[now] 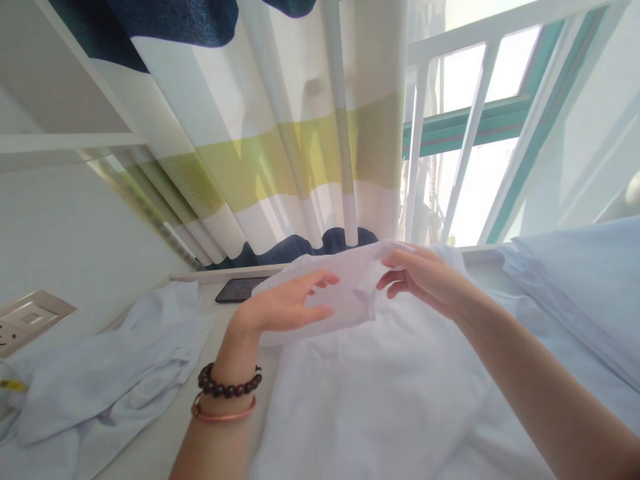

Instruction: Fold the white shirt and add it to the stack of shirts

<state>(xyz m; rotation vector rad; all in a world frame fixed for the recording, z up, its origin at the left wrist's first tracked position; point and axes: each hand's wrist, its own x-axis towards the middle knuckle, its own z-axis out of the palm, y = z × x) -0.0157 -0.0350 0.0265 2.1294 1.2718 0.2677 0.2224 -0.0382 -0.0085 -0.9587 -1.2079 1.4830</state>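
Note:
A white garment (380, 387) of thin cloth lies spread in front of me, its far part turned over in a loose flap. My left hand (290, 300) is open over that flap, with thumb and fingers apart. Two bracelets, one of dark beads and one reddish band, circle the left wrist. At the flap's raised right edge, my right hand (415, 273) has its fingers curled and takes hold of the thin cloth at the upper fingertips. Part of the cloth behind the right hand is hidden.
A dark phone (240, 290) lies beyond my left hand. Crumpled white cloth (120, 360) is at the left, below a wall socket (35, 320). Folded white cloth (585, 287) lies at the right. White railing bars (470, 133) and a striped curtain (280, 160) stand along the far edge.

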